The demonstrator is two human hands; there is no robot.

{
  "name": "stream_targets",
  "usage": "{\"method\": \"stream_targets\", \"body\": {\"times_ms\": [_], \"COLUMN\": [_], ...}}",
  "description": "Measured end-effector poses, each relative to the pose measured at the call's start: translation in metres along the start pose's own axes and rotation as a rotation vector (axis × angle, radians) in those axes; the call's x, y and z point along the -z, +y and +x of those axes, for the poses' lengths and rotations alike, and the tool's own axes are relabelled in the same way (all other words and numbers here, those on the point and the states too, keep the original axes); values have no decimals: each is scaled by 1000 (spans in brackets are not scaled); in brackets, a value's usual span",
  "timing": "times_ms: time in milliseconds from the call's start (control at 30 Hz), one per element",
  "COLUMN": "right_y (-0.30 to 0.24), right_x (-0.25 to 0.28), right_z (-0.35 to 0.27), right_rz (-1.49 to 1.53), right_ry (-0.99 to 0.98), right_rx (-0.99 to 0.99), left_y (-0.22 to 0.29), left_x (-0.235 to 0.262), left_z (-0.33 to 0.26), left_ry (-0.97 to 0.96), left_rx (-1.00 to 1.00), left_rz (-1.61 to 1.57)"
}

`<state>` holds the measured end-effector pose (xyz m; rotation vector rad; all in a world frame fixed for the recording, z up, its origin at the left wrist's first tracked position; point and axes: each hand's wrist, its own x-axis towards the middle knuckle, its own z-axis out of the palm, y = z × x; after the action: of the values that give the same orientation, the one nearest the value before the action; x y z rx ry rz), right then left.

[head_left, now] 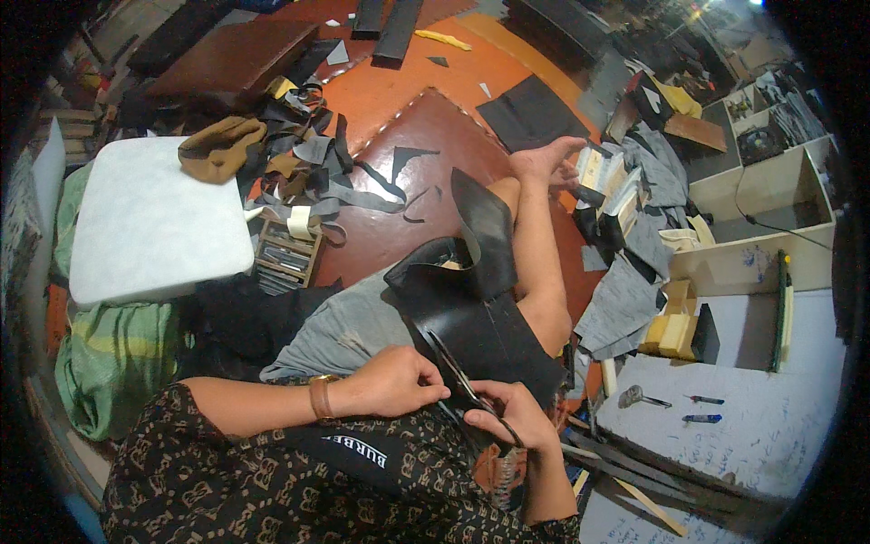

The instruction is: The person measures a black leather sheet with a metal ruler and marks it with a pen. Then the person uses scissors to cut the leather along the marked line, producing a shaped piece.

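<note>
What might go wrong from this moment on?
The left hand is close beside the scissors in the right hand, so a slip might nick it. The black sheet lies against the bare leg, so a stray cut could perhaps reach skin.

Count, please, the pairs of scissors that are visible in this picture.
1: the scissors are in the right hand, close to the left hand. Others may be hidden among the scraps.
</note>
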<state>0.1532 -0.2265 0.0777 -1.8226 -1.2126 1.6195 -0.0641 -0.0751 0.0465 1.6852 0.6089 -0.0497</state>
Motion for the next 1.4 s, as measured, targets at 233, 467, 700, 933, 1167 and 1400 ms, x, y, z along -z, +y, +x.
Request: {"method": "stream_targets", "body": {"times_ms": [233, 467, 700, 933, 1167, 1400], "right_y": [9, 9, 5, 1, 4, 7], "right_x": [-5, -8, -6, -4, -3, -8], "right_z": [0, 1, 2, 4, 3, 8], "right_rz": [78, 93, -7, -80, -48, 90], "right_ry": [5, 13, 21, 36, 33, 40], "right_rx": [5, 7, 29, 47, 44, 131], "left_y": [2, -2, 2, -5, -12, -13], "left_x": [1, -1, 2, 0, 1, 1], "left_z": [0, 0, -1, 1, 11, 7], "left_ry": [-20, -28, -44, 44, 123, 95], "left_rx": [26, 22, 28, 88, 348, 319], "left_rz": [-2, 9, 1, -88, -600, -641]}}
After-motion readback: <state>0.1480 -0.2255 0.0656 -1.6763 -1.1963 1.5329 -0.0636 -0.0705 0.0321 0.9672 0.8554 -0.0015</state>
